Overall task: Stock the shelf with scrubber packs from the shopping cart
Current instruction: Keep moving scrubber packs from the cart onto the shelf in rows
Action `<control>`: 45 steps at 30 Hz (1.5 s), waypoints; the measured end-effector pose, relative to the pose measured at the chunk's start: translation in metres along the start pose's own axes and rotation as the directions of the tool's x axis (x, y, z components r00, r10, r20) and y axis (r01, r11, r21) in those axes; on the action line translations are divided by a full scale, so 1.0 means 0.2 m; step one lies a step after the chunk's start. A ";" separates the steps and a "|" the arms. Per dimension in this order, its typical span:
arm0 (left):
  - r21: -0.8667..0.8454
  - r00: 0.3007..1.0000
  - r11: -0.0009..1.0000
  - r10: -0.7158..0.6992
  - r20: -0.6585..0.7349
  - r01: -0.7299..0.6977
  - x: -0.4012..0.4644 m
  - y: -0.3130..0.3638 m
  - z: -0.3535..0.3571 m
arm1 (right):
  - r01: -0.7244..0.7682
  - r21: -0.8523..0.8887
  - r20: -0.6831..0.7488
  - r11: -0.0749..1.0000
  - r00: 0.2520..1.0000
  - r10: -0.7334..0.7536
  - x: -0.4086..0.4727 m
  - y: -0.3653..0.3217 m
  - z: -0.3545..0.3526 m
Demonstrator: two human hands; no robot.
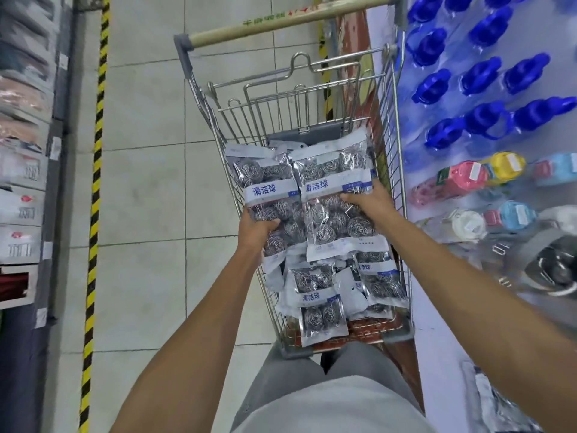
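Where the shopping cart (394, 126) stands on the tiled floor (150, 189), a rack of blue-capped bottles (487, 76) flanks its right side and shelving (28, 170) lies well apart on the left, beyond a yellow-black floor stripe (97, 170). The cart's wire walls enclose the load on all sides. Two large scrubber packs (335, 195) lie side by side on top of smaller packs (318, 301) in the basket. The left hand (256, 230) grips the lower left edge of the left pack; the right hand (371, 200) grips the right edge of the right pack, thumb on top. Each pack's long axis runs along the cart, tops toward the cart handle (290, 18).
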State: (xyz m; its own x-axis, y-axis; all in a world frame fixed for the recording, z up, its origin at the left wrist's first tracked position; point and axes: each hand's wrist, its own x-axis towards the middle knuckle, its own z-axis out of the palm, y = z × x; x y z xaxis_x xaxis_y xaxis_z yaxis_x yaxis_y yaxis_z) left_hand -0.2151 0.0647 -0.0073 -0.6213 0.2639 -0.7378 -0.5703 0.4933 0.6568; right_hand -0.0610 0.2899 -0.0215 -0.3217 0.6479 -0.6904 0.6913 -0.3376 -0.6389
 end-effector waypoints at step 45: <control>0.534 0.388 0.723 -0.384 0.838 -0.438 -2.16 -1.51 -0.11 | 0.628 0.745 -0.611 0.223 0.510 0.605 -3.80 2.69 0.36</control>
State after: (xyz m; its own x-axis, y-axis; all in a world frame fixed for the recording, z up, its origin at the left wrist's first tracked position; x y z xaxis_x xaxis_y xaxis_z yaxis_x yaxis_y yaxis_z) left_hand 0.2131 -0.2172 0.1165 0.4283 0.6075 -0.6690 0.1468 0.6837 0.7148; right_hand 0.5078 -0.4331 0.1348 0.6498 0.5433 -0.5316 -0.5304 -0.1770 -0.8291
